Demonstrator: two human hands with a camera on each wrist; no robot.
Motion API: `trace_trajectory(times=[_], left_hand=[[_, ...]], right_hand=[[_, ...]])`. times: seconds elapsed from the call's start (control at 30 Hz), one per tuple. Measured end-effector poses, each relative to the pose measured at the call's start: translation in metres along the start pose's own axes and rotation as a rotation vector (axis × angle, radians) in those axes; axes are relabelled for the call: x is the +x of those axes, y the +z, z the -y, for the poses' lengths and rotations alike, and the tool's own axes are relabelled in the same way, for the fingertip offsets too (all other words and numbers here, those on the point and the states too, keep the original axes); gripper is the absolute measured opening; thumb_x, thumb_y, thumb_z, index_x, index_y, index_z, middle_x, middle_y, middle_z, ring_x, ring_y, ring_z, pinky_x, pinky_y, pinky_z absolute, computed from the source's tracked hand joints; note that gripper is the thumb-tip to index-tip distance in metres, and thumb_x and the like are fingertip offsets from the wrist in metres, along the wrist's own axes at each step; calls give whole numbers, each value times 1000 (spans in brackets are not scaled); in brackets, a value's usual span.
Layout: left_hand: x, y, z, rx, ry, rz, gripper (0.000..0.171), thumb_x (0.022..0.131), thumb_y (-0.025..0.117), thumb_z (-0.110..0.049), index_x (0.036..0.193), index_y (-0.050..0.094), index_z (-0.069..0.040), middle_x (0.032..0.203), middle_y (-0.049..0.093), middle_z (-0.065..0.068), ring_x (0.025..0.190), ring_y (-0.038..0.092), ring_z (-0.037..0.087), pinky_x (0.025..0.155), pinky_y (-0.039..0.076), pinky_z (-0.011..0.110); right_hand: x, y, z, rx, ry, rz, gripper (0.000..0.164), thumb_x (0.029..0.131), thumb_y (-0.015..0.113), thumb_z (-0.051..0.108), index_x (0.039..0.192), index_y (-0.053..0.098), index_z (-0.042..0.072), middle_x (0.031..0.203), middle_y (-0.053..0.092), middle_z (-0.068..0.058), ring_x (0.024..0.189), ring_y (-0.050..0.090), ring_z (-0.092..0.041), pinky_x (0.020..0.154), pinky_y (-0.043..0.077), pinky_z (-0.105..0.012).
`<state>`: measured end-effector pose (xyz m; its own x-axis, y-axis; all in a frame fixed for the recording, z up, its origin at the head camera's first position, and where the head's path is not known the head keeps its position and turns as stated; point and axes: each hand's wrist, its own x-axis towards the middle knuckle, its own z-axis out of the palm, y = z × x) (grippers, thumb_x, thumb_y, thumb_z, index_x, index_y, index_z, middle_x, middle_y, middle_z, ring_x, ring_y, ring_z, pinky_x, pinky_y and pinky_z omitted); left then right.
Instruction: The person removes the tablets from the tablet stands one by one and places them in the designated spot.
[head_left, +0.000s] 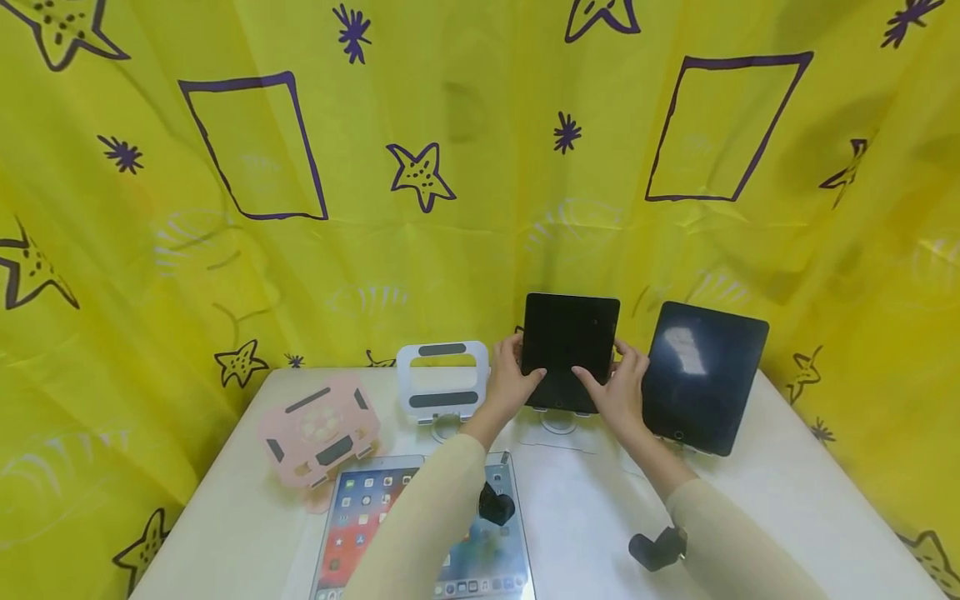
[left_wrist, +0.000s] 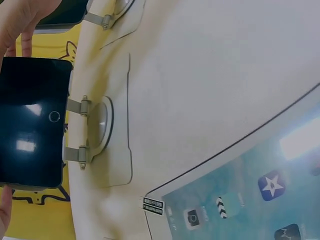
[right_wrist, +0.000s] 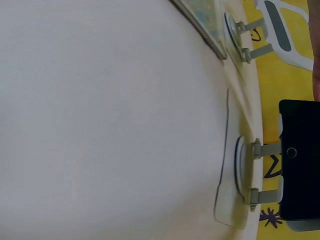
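Note:
A small black tablet stands upright on a tablet stand near the back of the table. My left hand holds its left edge, the thumb over the front and the fingers partly hidden behind. On the opposite edge my right hand grips it the same way. The left wrist view shows the dark screen and home button of the tablet, with the hinged arms of the stand below. Part of the tablet also appears in the right wrist view, against the stand's holder.
To the right, a larger black tablet leans on another stand. Left of my hands are a white stand and a pink stand. A big tablet-screen picture lies flat in front. Yellow curtain hangs behind the table.

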<state>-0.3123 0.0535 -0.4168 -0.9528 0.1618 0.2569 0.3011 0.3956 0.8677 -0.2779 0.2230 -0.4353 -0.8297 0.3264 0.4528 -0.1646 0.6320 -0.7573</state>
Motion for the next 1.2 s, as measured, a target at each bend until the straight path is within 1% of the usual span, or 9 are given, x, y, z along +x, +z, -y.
trace_trajectory(times=[0.2, 0.33, 0.43, 0.6, 0.7, 0.77, 0.97, 1.1, 1.2], left_hand=[[-7, 3, 11, 2, -16, 43, 61, 88, 67, -18, 137, 30, -9, 127, 44, 11, 115, 49, 25, 100, 44, 39], [-8, 3, 15, 61, -27, 29, 57, 87, 68, -22, 131, 36, -7, 119, 51, 11, 105, 52, 24, 90, 48, 36], [-8, 2, 16, 124, 11, 12, 51, 87, 68, -20, 126, 39, -6, 114, 54, 11, 98, 55, 24, 85, 50, 34], [-7, 4, 13, 190, 42, 3, 45, 89, 65, -14, 125, 40, -6, 115, 54, 12, 101, 57, 25, 90, 50, 35], [-6, 5, 13, 184, 39, -1, 46, 89, 65, -13, 127, 41, -6, 117, 53, 13, 104, 57, 26, 94, 48, 36], [-5, 4, 14, 184, 47, 1, 47, 89, 65, -14, 129, 41, -7, 118, 53, 12, 104, 56, 25, 95, 48, 36], [-3, -1, 18, 195, 108, 3, 48, 88, 66, -17, 129, 44, -8, 112, 55, 10, 95, 55, 22, 86, 51, 31], [-4, -5, 17, 150, 116, 3, 48, 86, 68, -17, 128, 46, -10, 108, 57, 9, 90, 55, 20, 77, 52, 25], [-4, -9, 15, 117, 126, -6, 48, 85, 69, -16, 126, 47, -9, 104, 58, 9, 87, 56, 20, 72, 51, 24]], right_hand=[[-7, 2, -9, 14, -52, -12, 83, 77, 79, 19, 139, 28, 2, 118, 39, -22, 90, 50, -30, 68, 43, -25], [-8, 1, -16, 53, -35, 14, 82, 76, 80, 16, 140, 30, 2, 113, 46, -20, 91, 51, -28, 68, 43, -14], [-8, -1, -19, 59, -34, 8, 80, 76, 80, 15, 139, 33, 2, 110, 51, -20, 89, 52, -27, 67, 42, -9], [-8, -3, -19, 15, -38, 12, 77, 78, 78, 15, 138, 33, 3, 108, 53, -19, 89, 55, -28, 71, 50, -24], [-8, -2, -17, -7, -30, 10, 76, 78, 78, 16, 138, 33, 3, 108, 53, -19, 90, 55, -29, 74, 52, -35], [-8, -1, -16, -14, -20, 4, 76, 78, 78, 17, 138, 34, 4, 109, 54, -19, 90, 55, -29, 74, 51, -36], [-8, -2, -13, -12, -20, -11, 76, 77, 79, 17, 137, 35, 4, 109, 53, -18, 88, 54, -27, 70, 49, -26], [-8, -5, -8, -20, -51, -14, 76, 76, 79, 17, 136, 36, 3, 108, 54, -17, 86, 53, -26, 68, 46, -19], [-9, -9, -2, -32, -85, -14, 76, 75, 80, 17, 136, 36, 3, 105, 54, -17, 85, 54, -25, 66, 47, -19]])
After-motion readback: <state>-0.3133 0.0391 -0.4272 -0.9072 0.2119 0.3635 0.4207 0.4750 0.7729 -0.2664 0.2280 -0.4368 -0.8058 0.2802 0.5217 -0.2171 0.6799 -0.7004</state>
